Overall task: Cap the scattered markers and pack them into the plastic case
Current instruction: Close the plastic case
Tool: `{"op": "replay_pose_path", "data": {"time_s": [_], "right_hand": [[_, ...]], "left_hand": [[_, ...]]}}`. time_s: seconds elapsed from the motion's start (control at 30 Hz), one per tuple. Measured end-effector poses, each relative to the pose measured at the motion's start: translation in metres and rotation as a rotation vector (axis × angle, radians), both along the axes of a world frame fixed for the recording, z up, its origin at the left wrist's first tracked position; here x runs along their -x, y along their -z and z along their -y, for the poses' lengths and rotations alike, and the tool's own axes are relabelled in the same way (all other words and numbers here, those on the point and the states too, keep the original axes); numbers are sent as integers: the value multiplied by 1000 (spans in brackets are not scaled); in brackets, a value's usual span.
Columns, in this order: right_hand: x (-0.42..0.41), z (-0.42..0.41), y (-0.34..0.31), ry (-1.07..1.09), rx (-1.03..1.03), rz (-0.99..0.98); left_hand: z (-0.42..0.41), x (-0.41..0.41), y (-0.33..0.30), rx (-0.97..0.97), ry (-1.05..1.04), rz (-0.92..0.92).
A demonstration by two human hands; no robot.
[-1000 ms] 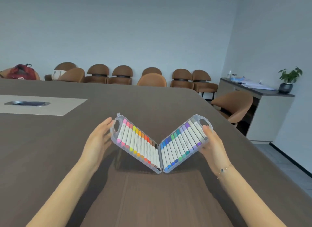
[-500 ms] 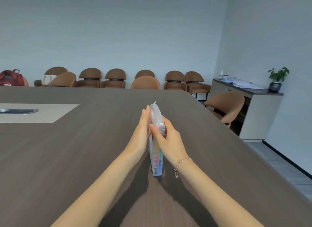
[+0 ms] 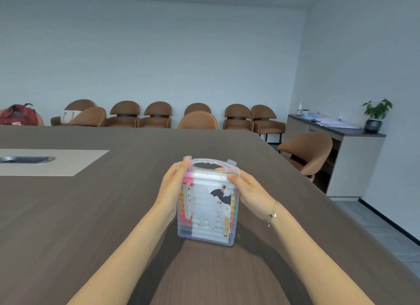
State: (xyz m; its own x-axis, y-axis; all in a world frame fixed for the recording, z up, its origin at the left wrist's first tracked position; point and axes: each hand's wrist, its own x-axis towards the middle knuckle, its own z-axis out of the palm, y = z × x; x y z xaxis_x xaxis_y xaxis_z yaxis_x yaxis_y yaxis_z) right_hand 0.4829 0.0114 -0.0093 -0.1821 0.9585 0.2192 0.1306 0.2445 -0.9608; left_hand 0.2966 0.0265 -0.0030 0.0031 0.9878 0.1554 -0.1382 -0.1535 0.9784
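The clear plastic case (image 3: 208, 204) is closed and stands upright, its printed face turned toward me and its carry handle on top. Capped markers (image 3: 186, 182) show through its walls as coloured stripes down both sides. My left hand (image 3: 171, 186) grips the case's left side, fingertips up at the top left latch. My right hand (image 3: 248, 192) holds the right side near the top, thumb pressed on the front face. The case's bottom edge sits at the dark wooden table (image 3: 91, 213). No loose markers are in sight.
A pale inset panel with a metal cable slot (image 3: 27, 159) lies at the left of the table. Brown chairs (image 3: 156, 115) line the far wall; another chair (image 3: 306, 152) stands off the right corner. A sideboard (image 3: 345, 159) with a plant is at right.
One second ago the case lay open in a V showing both marker rows. My hands folded it shut, then turned it from edge-on until its front faces me.
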Motion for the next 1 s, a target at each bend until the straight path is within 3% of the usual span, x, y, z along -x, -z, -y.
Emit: {"op": "replay_pose_path", "data": {"time_s": [0.2, 0.43, 0.77, 0.87, 1.0], "right_hand": [[16, -1, 0, 208, -18, -310], [30, -3, -12, 385, 121, -483], [28, -17, -13, 433, 184, -433], [23, -20, -9, 395, 125, -340], [5, -11, 14, 302, 14, -164]], "left_hand": [[0, -23, -4, 44, -191, 169], [-6, -23, -9, 139, -117, 202], [-14, -22, -13, 164, -34, 127], [-18, -11, -7, 120, 81, -20], [-22, 16, 16, -82, 191, -223]]}}
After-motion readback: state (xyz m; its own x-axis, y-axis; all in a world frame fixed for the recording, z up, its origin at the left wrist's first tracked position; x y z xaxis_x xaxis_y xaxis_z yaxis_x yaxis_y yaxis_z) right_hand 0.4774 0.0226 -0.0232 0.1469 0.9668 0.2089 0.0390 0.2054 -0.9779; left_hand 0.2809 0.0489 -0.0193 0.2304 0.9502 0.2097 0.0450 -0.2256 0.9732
